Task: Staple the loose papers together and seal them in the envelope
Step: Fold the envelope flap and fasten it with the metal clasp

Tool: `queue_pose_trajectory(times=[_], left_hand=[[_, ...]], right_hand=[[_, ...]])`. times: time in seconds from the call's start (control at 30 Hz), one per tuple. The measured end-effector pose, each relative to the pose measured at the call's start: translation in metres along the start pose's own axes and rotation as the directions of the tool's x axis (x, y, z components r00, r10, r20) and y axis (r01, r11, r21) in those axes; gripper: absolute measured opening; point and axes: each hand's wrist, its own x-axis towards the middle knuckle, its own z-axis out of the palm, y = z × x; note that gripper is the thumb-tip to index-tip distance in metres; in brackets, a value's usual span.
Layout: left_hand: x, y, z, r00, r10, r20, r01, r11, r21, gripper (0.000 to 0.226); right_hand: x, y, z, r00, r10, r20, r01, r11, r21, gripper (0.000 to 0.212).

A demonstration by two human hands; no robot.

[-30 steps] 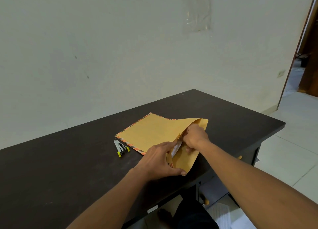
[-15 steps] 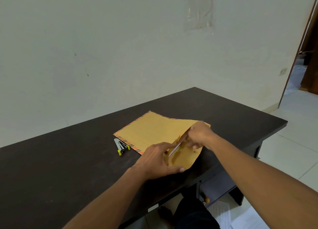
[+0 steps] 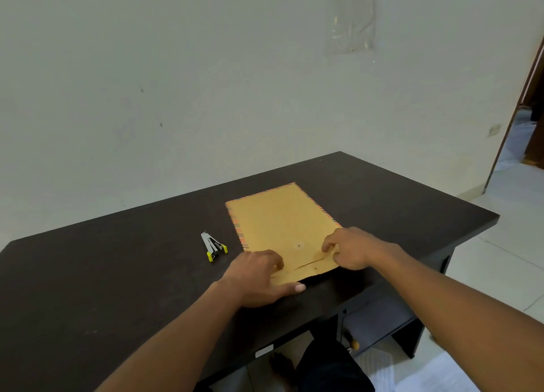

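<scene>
Brown envelope (image 3: 279, 227) with red-and-blue striped edging: lies flat on the dark tabletop (image 3: 117, 288), long axis running away from the viewer, near end close to the front edge. Flap (image 3: 312, 269) at the near end, folded over onto the body; small round closure disc (image 3: 299, 245) on the body just beyond the flap's edge. Left hand (image 3: 259, 277): rests on the envelope's near left corner, fingers bent with tips pressing down on the flap, thumb stretched straight along the near edge, touching the tabletop. Right hand (image 3: 350, 249): sits on the flap's right end, fingers curled, index tip and thumb close together at the flap edge; pinching or merely pressing, cannot tell. Small stapler (image 3: 214, 246), grey with yellow-green ends, gaping open: lies on the tabletop left of the envelope, apart from it and from both hands. Pale wall (image 3: 206, 82) behind the tabletop; white tiled floor (image 3: 506, 274) at right. Drawer knob (image 3: 354, 344), round, under the tabletop's front.
</scene>
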Motion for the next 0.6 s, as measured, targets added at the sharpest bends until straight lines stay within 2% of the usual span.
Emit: queue_pose_trajectory(times=[0.07, 0.13, 0.23, 0.27, 0.33, 0.4, 0.5, 0.6], left_hand=[[0.002, -0.005, 0.003, 0.999, -0.013, -0.046, 0.018, 0.995, 0.102, 0.1], [0.004, -0.01, 0.006, 0.997, -0.059, -0.057, 0.068, 0.983, 0.171, 0.102], [0.006, -0.02, 0.011, 0.983, -0.159, -0.093, 0.174, 0.965, 0.194, 0.079], [0.007, -0.023, 0.013, 0.975, -0.179, -0.132, 0.2, 0.965, 0.169, 0.071], [0.007, -0.026, 0.015, 0.954, -0.219, -0.206, 0.242, 0.965, 0.096, 0.064], [0.006, -0.026, 0.015, 0.934, -0.278, -0.225, 0.291, 0.956, 0.028, 0.062], [0.007, -0.023, 0.015, 0.906, -0.363, -0.216, 0.355, 0.932, -0.078, 0.063], [0.013, -0.019, 0.013, 0.883, -0.443, -0.158, 0.416, 0.892, -0.174, 0.075]], right_hand=[[-0.006, -0.013, -0.006, 0.999, -0.016, 0.048, 0.015, 1.0, 0.004, 0.042], [-0.011, -0.026, -0.009, 0.993, -0.049, 0.111, 0.045, 0.998, 0.042, 0.037], [-0.014, -0.037, -0.008, 0.983, -0.128, 0.131, 0.107, 0.981, 0.159, 0.029], [-0.014, -0.039, -0.007, 0.989, -0.128, 0.071, 0.116, 0.981, 0.155, 0.028], [-0.01, -0.037, -0.004, 0.995, -0.082, -0.048, 0.084, 0.996, 0.043, 0.031], [-0.007, -0.033, 0.0, 1.0, -0.028, 0.006, 0.028, 0.999, -0.032, 0.041], [-0.002, -0.034, 0.004, 0.997, -0.035, 0.062, 0.039, 0.997, -0.064, 0.045], [-0.002, -0.051, -0.001, 0.991, -0.107, 0.083, 0.101, 0.992, 0.075, 0.045]])
